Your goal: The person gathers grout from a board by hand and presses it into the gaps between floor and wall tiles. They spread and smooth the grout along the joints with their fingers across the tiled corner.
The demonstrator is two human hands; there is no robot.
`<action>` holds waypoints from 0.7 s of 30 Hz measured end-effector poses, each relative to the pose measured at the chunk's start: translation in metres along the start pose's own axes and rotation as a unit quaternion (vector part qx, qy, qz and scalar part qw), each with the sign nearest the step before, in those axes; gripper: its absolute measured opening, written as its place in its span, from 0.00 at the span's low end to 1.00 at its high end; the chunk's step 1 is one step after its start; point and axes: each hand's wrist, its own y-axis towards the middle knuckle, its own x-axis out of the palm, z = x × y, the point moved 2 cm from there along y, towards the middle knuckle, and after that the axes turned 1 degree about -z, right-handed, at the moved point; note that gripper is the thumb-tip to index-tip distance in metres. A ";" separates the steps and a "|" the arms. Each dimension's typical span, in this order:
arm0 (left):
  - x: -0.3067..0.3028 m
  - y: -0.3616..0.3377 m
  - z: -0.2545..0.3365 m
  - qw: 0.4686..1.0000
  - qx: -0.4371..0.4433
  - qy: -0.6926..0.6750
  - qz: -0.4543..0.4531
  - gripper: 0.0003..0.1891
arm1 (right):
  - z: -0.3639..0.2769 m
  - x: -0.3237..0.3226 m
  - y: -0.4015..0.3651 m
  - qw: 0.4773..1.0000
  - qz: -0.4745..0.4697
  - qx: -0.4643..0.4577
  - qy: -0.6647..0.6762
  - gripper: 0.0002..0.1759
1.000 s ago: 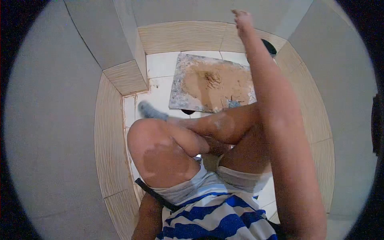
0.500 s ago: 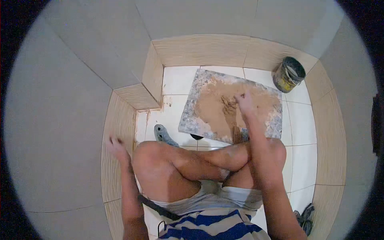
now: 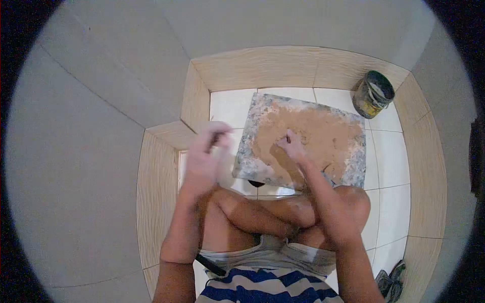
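Observation:
A square, speckled grey slab lies on the floor before my crossed legs, its middle covered with brown powdery material. My right hand is close over that brown layer, fingers curled in a pinch; I cannot tell what they hold. Left of the slab, my left hand is raised above my knee and smeared by motion. It overlaps the floor and the low wall corner in this view.
A stained dark bucket with a wire handle stands behind the slab at the right. Beige textured tiles line the lower walls around the white tiled floor. Dark footwear lies at lower right. A dark round spot shows below the slab's front edge.
My left hand has swung up and right from beside the left wall towards the slab. My right hand has shifted slightly left and nearer me over the brown material. The view has moved slightly.

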 end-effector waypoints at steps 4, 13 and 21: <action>0.040 -0.013 -0.023 0.918 0.226 0.117 -0.305 0.20 | -0.032 0.039 0.046 0.990 -0.074 -0.015 -0.118 0.17; 0.076 -0.028 -0.085 0.803 0.081 0.234 -0.543 0.21 | -0.005 0.181 0.187 0.983 -0.163 -0.053 -0.061 0.10; 0.036 0.002 -0.095 0.797 0.063 0.155 -0.580 0.20 | 0.047 0.272 0.235 0.921 -0.021 -0.276 -0.275 0.10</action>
